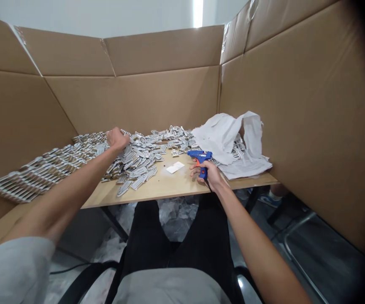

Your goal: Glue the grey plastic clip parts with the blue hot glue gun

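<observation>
My right hand (213, 174) holds a blue hot glue gun (200, 157) by its handle, its nozzle pointing left over the table and some fingers loosely spread. My left hand (118, 138) reaches to the far left of the table, at the border between a loose pile of small grey-white arched pieces (141, 154) and long stacked rows of similar pieces (55, 162). Its fingers are curled in, and what they hold, if anything, is hidden. Between the hands a small white card (175, 167) lies flat, with a single arched piece (175, 153) just behind it.
Crumpled white sheeting (222, 135) covers more pieces at the right of the wooden table (166, 185). Tall cardboard walls (166, 90) enclose the back and sides. Clear plastic wrap (177, 210) lies on the floor below. At right stand a metal chair frame (296, 228) and another person's shoe (269, 199).
</observation>
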The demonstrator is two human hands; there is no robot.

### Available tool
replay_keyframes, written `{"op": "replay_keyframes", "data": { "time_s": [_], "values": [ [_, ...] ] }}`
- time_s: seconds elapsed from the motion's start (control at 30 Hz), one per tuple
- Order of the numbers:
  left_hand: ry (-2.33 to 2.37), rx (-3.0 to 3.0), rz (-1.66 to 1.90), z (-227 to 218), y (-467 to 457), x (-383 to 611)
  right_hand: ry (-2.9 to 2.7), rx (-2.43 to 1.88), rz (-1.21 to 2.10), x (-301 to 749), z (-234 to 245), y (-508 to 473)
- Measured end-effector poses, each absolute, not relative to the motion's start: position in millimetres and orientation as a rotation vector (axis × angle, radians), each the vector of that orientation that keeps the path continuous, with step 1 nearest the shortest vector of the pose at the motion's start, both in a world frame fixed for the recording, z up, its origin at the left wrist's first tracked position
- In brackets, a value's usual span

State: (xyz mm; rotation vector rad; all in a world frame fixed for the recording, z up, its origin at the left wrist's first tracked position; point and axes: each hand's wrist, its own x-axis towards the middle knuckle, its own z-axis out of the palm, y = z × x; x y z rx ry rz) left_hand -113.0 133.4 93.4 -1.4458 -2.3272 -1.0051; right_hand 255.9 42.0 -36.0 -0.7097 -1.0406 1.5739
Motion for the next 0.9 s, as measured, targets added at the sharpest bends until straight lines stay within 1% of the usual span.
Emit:
{"op": "replay_keyframes", "data": {
  "time_s": [0.17,0.3,0.53,0.67,0.77,0.9],
  "values": [
    [-2.128,-1.513,-1.050,69.3,129.8,-95.9,-1.066,-0.713,1.510,255.4,-38.5,43.6],
    [-2.020,-1.689,-1.083,52.7,114.5,-63.7,-1.073,-0.652,1.489,256.1,-43.1,45.7],
    [-1.873,-2.318,-0.885,19.1,114.4,11.5,-1.040,-0.698,1.461,255.1,-44.5,47.5],
    [-1.947,-2.407,-0.898,-6.8,132.7,47.4,-1.017,-0.711,1.431,254.6,-44.4,47.8],
    [-2.048,-2.309,-0.937,-17.7,145.2,64.5,-0.986,-0.720,1.331,256.2,-45.2,49.8],
    [-2.137,-2.250,-0.873,-17.6,155.8,72.1,-0.918,-0.807,1.046,260.5,-47.4,55.9]
  ]
}}
